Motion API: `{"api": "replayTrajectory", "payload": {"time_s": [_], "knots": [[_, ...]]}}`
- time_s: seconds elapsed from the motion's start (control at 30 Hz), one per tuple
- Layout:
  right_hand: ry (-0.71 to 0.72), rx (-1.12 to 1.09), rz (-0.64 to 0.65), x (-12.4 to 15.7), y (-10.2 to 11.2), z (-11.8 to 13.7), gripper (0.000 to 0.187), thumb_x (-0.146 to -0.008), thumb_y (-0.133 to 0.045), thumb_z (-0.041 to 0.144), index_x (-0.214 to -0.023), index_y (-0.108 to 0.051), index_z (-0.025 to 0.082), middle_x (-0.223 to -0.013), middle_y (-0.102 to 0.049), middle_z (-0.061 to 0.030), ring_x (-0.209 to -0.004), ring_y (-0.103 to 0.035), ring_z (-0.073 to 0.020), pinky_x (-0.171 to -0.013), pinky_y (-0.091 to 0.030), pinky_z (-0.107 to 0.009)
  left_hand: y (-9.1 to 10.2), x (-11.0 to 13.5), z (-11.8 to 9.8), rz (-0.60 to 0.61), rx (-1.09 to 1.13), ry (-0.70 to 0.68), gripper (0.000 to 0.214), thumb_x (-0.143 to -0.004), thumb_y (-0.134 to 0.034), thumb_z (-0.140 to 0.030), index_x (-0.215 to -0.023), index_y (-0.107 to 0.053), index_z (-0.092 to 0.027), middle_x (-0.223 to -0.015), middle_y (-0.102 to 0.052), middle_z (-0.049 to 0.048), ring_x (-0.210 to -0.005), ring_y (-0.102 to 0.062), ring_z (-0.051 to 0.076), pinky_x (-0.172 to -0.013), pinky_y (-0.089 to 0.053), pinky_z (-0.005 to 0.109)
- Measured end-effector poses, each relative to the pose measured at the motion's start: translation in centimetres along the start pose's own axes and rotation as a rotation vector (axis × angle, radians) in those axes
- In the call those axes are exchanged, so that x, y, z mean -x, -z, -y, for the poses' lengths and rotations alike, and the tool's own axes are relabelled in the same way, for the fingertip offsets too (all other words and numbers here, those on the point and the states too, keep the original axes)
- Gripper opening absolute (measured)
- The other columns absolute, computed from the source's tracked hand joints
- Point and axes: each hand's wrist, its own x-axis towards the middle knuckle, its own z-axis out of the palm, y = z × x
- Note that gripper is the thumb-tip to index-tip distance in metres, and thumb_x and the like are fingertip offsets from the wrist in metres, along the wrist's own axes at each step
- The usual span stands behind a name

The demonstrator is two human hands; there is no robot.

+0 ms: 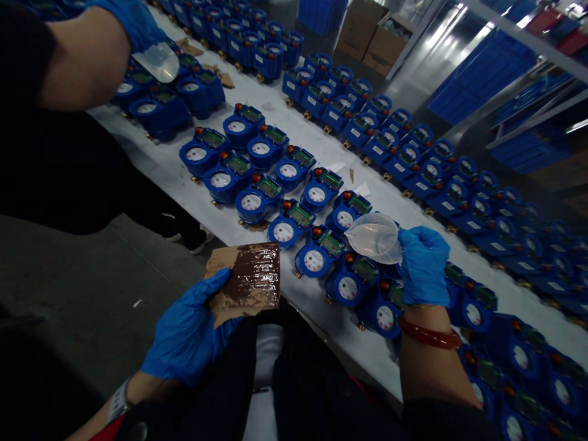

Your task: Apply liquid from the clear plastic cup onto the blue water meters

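Observation:
My left hand (190, 334), in a blue glove, grips a piece of brown cardboard (245, 280) with a dark glossy patch on it, held just off the table's near edge. My right hand (423, 264), also gloved and with a red bangle at the wrist, is closed on a clear plastic cup (374, 237), tilted on its side over a blue water meter (353, 280). Rows of blue water meters (260, 199) with white dials lie on the white table (165, 165) in front of me.
At the upper left a co-worker's gloved hand (135, 21) holds another clear plastic cup (158, 61) over meters. More meters run along the far side (404, 138). Cardboard boxes (374, 33) and blue crates (482, 73) stand beyond. Grey floor (92, 288) lies left.

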Motion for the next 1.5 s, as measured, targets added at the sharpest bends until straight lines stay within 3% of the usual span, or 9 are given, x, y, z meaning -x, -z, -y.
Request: {"api": "replayTrajectory", "payload": {"time_s": [0.17,0.33,0.43,0.57,0.63,0.83,1.03,1.3,1.5], "knots": [[-0.001,0.013,-0.004,-0.2,0.0,0.0,0.016,-0.063,-0.067,0.033,-0.062,-0.054,0.024,-0.055,-0.048,0.0061,-0.062,-0.045,-0.0146,-0.064,-0.040,-0.031,-0.2,0.1,-0.1,-0.024,-0.013,0.017,0.053,-0.108,-0.044,-0.008,-0.161,-0.047,-0.011,-0.079,-0.086,0.0092,-0.062,-0.084,0.029,-0.045,-0.065,0.024],[0.024,0.025,0.006,-0.2,0.0,-0.2,0.019,-0.063,-0.066,0.037,-0.061,-0.052,0.025,-0.054,-0.047,0.0062,-0.061,-0.042,-0.0138,-0.062,-0.036,-0.031,-0.3,0.2,-0.2,-0.006,-0.058,0.006,0.056,-0.108,-0.043,-0.010,-0.165,-0.041,-0.010,-0.084,-0.088,0.0116,-0.065,-0.084,0.033,-0.033,-0.058,0.025],[0.034,0.058,0.001,-0.3,0.0,-0.5,0.020,-0.064,-0.065,0.039,-0.061,-0.052,0.025,-0.054,-0.048,0.0066,-0.062,-0.042,-0.0139,-0.064,-0.037,-0.031,-0.1,0.1,-0.1,-0.019,-0.040,0.001,0.058,-0.107,-0.044,-0.008,-0.165,-0.042,-0.011,-0.089,-0.088,0.0122,-0.068,-0.085,0.031,-0.037,-0.061,0.024],[0.023,0.058,-0.005,-0.4,0.1,-0.4,0.020,-0.065,-0.066,0.040,-0.062,-0.054,0.025,-0.054,-0.049,0.0065,-0.062,-0.044,-0.0145,-0.063,-0.038,-0.031,0.2,0.0,0.1,0.001,-0.022,-0.023,0.056,-0.106,-0.046,-0.006,-0.162,-0.046,-0.010,-0.091,-0.089,0.0122,-0.076,-0.086,0.030,-0.060,-0.072,0.030],[0.020,0.054,-0.009,-0.4,0.1,-0.2,0.019,-0.064,-0.066,0.039,-0.063,-0.054,0.024,-0.055,-0.050,0.0061,-0.063,-0.045,-0.0144,-0.064,-0.039,-0.031,0.2,0.1,0.1,0.000,-0.026,-0.028,0.054,-0.106,-0.046,-0.006,-0.161,-0.048,-0.009,-0.089,-0.089,0.0110,-0.077,-0.086,0.030,-0.063,-0.072,0.031],[-0.005,0.063,-0.007,-0.3,0.1,0.7,0.018,-0.063,-0.065,0.037,-0.061,-0.053,0.024,-0.055,-0.047,0.0060,-0.062,-0.042,-0.0137,-0.062,-0.036,-0.031,0.2,0.2,-0.1,-0.007,-0.018,-0.005,0.050,-0.107,-0.045,-0.006,-0.156,-0.052,-0.010,-0.076,-0.086,0.0072,-0.066,-0.085,0.028,-0.055,-0.070,0.027],[-0.005,0.080,-0.012,0.0,0.1,1.6,0.016,-0.061,-0.065,0.035,-0.059,-0.055,0.024,-0.056,-0.048,0.0046,-0.063,-0.043,-0.0142,-0.062,-0.036,-0.031,0.3,0.0,-0.1,0.010,-0.009,0.002,0.053,-0.108,-0.044,-0.007,-0.160,-0.048,-0.009,-0.088,-0.088,0.0126,-0.081,-0.086,0.031,-0.067,-0.073,0.033],[0.000,0.101,-0.009,0.0,-0.2,1.9,0.015,-0.065,-0.064,0.032,-0.059,-0.054,0.023,-0.056,-0.048,0.0052,-0.063,-0.044,-0.0144,-0.063,-0.036,-0.031,-0.2,-0.2,-0.1,-0.043,0.002,0.005,0.050,-0.110,-0.042,-0.009,-0.159,-0.050,-0.012,-0.073,-0.085,0.0058,-0.061,-0.083,0.027,-0.051,-0.068,0.026],[0.014,0.101,-0.017,-0.3,-0.2,1.6,0.019,-0.060,-0.064,0.040,-0.058,-0.053,0.025,-0.054,-0.047,0.0058,-0.061,-0.042,-0.0141,-0.061,-0.035,-0.031,-0.1,-0.4,-0.1,-0.030,0.033,0.024,0.051,-0.110,-0.041,-0.011,-0.160,-0.050,-0.012,-0.075,-0.086,0.0091,-0.061,-0.083,0.030,-0.045,-0.067,0.029]]}}
